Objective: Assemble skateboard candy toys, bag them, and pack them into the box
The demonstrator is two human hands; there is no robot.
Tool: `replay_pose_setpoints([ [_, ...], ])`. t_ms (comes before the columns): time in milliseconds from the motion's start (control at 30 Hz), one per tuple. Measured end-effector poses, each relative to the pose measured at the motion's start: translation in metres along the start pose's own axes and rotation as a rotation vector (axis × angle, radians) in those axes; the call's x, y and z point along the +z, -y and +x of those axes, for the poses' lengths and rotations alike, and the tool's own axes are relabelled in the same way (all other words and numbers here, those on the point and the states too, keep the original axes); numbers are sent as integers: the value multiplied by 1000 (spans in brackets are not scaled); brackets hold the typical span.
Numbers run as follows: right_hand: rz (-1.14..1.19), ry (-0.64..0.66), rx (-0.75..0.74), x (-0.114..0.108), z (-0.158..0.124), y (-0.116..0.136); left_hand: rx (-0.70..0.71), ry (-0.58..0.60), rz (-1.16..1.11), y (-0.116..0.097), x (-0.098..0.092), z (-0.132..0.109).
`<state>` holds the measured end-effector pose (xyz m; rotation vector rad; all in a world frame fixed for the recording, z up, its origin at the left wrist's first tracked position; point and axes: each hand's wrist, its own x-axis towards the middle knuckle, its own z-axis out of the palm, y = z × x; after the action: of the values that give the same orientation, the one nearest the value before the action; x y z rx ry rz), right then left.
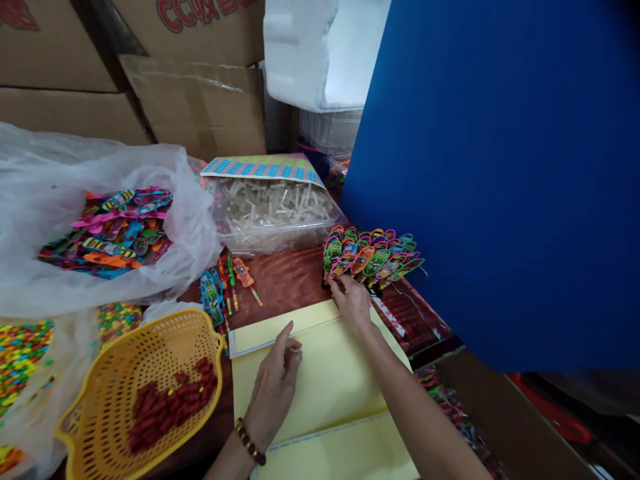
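with our right hand (353, 303) we reach to the front left corner of the standing toys (375, 261), and its fingertips are at the base of them; whether they pinch something there, we cannot tell. our left hand (277, 383) is over the yellow sheet (320, 400), its fingers loosely bent and not closed, and we see nothing inside it. the standing toys are in a close group on the table (290, 267), just beyond the sheet, so we judge that a good part of the work is done. some things seem to be left. near the far left corner of the sheet, a few loose toys (243, 272) lie outside the group, some with beaded sticks (256, 295). near them, the yellow basket (100, 387) holds many red pieces (167, 407), and farther left there are many small beads (20, 360). behind, the white bag (195, 207) has a big heap of flat coloured pieces (115, 227), and the clear box (280, 237) is well filled with short tubes (280, 203). from these supplies, we think that much more could be made.
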<state>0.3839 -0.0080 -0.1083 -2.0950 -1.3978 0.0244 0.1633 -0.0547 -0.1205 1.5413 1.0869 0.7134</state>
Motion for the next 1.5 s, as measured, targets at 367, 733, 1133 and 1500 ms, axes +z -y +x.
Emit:
replay_pose_setpoints([
  [367, 20, 51, -14, 1, 3, 0, 13, -9, -47, 6, 0, 3],
  [733, -139, 128, 3, 1, 5, 11, 15, 6, -51, 3, 1, 5],
  [1133, -133, 104, -15, -10, -15, 51, 62, -21, -137, 9, 3, 4],
  [1500, -276, 549, -204, 30, 1, 141, 14, -88, -286, -2, -4, 8],
])
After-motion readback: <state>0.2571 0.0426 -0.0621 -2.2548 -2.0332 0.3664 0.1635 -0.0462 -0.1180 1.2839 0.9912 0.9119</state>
